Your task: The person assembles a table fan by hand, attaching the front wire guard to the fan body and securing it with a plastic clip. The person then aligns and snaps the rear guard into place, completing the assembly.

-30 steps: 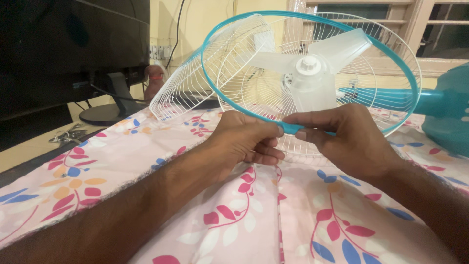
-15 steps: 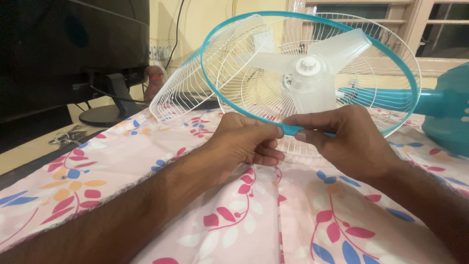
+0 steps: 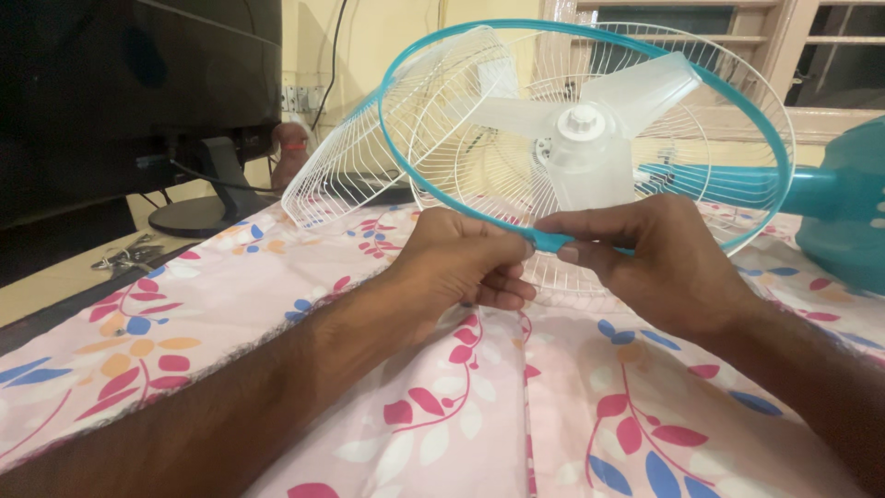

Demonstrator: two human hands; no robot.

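Observation:
A table fan lies on its side on a pink floral cloth [image 3: 461, 406]. Its teal rim ring [image 3: 433, 198] circles a white wire grille [image 3: 387, 138], with translucent white blades [image 3: 590, 120] behind. My left hand [image 3: 461, 263] pinches the lower part of the rim from the left. My right hand [image 3: 645, 258] pinches the same rim from the right, at a teal clasp [image 3: 551, 242] between my fingertips. The fan's teal body [image 3: 843, 207] lies at the far right.
A dark monitor [image 3: 129, 83] on a stand [image 3: 198, 212] is at the left, with keys [image 3: 124, 256] beside it. A small brown figure [image 3: 293, 152] stands by the wall. A barred window [image 3: 793, 46] is behind the fan.
Both hands keep their grip on the rim, shifting only slightly up; the fan has barely moved.

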